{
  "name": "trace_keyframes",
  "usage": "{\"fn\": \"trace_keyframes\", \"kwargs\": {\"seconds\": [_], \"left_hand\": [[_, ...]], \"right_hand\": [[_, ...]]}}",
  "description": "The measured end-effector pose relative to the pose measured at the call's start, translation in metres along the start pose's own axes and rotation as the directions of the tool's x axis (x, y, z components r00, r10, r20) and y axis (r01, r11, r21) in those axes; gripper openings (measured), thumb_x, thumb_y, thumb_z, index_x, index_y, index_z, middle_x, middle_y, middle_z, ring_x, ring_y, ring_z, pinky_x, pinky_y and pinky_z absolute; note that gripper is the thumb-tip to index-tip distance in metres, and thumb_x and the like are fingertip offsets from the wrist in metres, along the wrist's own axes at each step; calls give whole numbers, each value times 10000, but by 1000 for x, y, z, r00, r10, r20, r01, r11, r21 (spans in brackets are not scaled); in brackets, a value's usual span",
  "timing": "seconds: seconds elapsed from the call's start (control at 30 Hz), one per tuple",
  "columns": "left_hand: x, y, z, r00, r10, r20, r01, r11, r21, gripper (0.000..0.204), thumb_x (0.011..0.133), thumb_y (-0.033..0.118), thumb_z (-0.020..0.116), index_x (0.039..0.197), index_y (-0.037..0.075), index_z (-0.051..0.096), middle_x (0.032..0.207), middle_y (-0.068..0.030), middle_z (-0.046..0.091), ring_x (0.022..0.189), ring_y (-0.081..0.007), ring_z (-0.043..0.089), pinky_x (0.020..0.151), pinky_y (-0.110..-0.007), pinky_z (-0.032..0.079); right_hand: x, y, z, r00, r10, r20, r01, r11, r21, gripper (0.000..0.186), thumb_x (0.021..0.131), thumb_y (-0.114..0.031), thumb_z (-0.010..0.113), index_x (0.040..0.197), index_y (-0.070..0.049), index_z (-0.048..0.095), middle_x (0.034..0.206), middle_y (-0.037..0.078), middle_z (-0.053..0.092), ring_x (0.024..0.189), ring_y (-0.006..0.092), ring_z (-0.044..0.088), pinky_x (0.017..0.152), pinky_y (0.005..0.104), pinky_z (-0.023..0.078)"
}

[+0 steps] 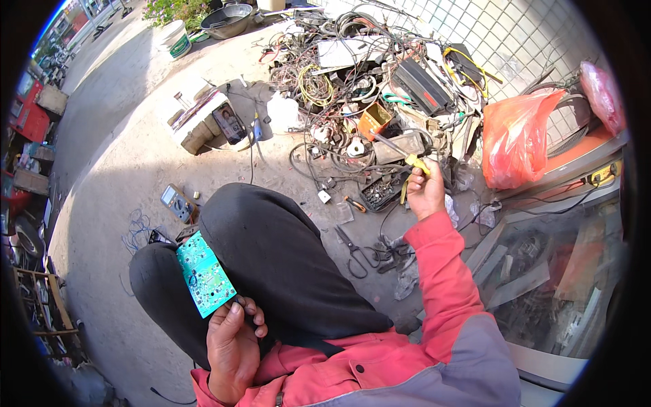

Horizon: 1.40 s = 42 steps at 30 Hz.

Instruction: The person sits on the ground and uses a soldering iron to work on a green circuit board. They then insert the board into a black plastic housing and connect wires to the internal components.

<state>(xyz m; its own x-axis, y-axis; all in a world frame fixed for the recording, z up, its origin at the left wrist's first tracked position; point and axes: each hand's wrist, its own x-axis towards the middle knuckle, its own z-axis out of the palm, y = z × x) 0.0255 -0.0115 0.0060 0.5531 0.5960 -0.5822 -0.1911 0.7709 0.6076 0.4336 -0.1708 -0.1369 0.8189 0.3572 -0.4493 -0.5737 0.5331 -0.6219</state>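
Between the fingertips of my left hand (234, 342) is the lower edge of a green circuit board (205, 277), tilted over my knee. Small components dot its face. Off to the right, my right hand (427, 191) grips a screwdriver (416, 163) by its yellow handle, and the metal shaft points up and left, away from the board. Beneath that hand sits a black tray (381, 192) of small metal parts. A pair of black scissors (355, 253) lies on the ground beside my right forearm.
A heap of tangled cables (339, 88) and electronics fills the ground ahead. A multimeter (178, 203) rests beyond my left knee, with a phone (229, 123) in a box farther off. An orange plastic bag (521, 139) and a glass-topped case (549, 278) stand at right.
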Motion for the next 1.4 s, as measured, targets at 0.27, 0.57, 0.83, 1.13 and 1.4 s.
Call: {"fn": "trace_keyframes", "kwargs": {"seconds": [0.27, 0.57, 0.83, 1.13, 1.4], "left_hand": [[1, -1, -3, 999, -6, -35, 6, 1000, -11, 102, 929, 143, 627, 969, 59, 584, 900, -69, 575, 793, -197, 537, 631, -309, 427], [7, 3, 1, 996, -74, -57, 73, 997, -30, 126, 919, 132, 650, 989, 39, 603, 912, -87, 604, 791, -205, 563, 637, -335, 435], [10, 7, 6, 994, -87, -64, 91, 994, 63, 231, 927, 170, 631, 1070, 2, 563, 936, -66, 576, 800, -177, 548, 648, -296, 441], [14, 10, 3, 985, -144, -91, 140, 989, -46, 172, 914, 129, 658, 1032, 17, 602, 916, -85, 607, 796, -196, 570, 645, -316, 443], [15, 9, 0, 985, -156, -68, 148, 983, -111, 158, 910, 106, 671, 1028, 17, 614, 931, -106, 631, 807, -209, 587, 647, -330, 450]], "right_hand": [[50, 178, -6, 934, 356, -4, -347, 912, 219, 271, 919, -322, 580, 956, -61, 645, 747, 40, 643, 565, 97, 536, 475, 209, 416], [100, 275, 6, 819, 574, -3, -528, 755, 388, 447, 924, -386, 526, 1079, 23, 619, 862, 113, 652, 633, 151, 573, 529, 227, 489], [126, 319, 12, 819, 566, -96, -492, 779, 389, 438, 929, -370, 534, 1027, 48, 617, 831, 128, 646, 604, 161, 577, 520, 232, 507], [138, 333, 17, 804, 574, -154, -476, 777, 412, 420, 946, -358, 509, 1019, 41, 620, 825, 128, 676, 593, 154, 594, 507, 229, 510], [143, 336, 14, 808, 563, -176, -450, 781, 433, 479, 960, -367, 517, 1074, 92, 594, 870, 161, 661, 675, 189, 626, 552, 247, 538]]}}
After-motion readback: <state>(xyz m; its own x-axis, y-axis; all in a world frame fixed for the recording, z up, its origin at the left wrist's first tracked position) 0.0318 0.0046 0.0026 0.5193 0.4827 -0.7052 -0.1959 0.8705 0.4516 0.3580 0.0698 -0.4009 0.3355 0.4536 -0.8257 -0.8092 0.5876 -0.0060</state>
